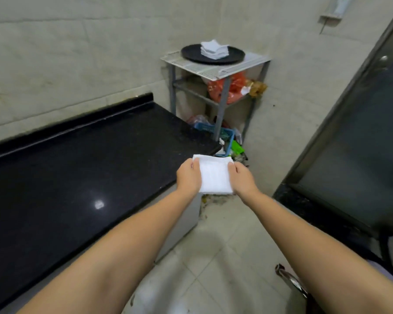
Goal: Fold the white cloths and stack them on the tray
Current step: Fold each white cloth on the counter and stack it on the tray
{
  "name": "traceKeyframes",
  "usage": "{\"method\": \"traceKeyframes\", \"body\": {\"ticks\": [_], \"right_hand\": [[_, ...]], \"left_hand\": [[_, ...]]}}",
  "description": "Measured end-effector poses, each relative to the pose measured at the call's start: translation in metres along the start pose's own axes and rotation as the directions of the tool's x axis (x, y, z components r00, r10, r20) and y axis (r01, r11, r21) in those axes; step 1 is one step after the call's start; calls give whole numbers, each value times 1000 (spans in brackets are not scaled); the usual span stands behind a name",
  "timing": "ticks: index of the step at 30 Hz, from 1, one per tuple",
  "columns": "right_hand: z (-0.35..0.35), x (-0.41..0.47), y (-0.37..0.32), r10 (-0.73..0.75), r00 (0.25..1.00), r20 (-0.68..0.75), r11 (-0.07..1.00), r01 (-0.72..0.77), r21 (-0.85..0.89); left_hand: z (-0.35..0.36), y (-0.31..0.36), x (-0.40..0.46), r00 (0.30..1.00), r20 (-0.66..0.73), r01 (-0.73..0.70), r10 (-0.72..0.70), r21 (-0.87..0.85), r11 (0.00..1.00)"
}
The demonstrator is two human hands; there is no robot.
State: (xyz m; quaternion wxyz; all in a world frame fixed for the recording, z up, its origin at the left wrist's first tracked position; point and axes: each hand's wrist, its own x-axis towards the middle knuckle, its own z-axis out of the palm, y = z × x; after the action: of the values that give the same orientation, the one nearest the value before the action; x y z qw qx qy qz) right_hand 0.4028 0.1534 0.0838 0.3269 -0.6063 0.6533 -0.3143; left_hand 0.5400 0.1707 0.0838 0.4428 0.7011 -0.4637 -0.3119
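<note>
A folded white cloth (214,174) hangs in the air past the corner of the black counter, held flat between both hands. My left hand (188,176) grips its left edge and my right hand (243,179) grips its right edge. Farther off, a round black tray (192,54) rests on a small metal stand, and a stack of folded white cloths (213,49) sits in the tray's middle. The tray is well beyond my hands, up and slightly right.
The black stone counter (77,168) fills the left. The metal stand (216,71) is in the corner, with a red bag (233,87) on its lower shelf and a blue crate (222,134) under it. A dark door (359,137) stands at the right. Tiled floor lies below.
</note>
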Motion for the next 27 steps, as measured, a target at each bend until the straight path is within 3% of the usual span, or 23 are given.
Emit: {"method": "traceKeyframes", "body": {"ticks": [5,10,20,27], "right_hand": [[-48,67,24,-1,998,-65,1000,2,15],[-73,160,18,-34,996,-82,999,35,17],[-106,416,-83,-209,973,-99,977,211,19],[-115,565,-138,-341,940,-20,937,338,-91]], "left_hand": [[67,39,45,996,59,-63,60,43,997],[112,73,122,995,39,-89,90,-33,996],[142,197,356,968,-131,-222,216,-29,975],[156,247,485,954,-236,-207,186,-68,976]]}}
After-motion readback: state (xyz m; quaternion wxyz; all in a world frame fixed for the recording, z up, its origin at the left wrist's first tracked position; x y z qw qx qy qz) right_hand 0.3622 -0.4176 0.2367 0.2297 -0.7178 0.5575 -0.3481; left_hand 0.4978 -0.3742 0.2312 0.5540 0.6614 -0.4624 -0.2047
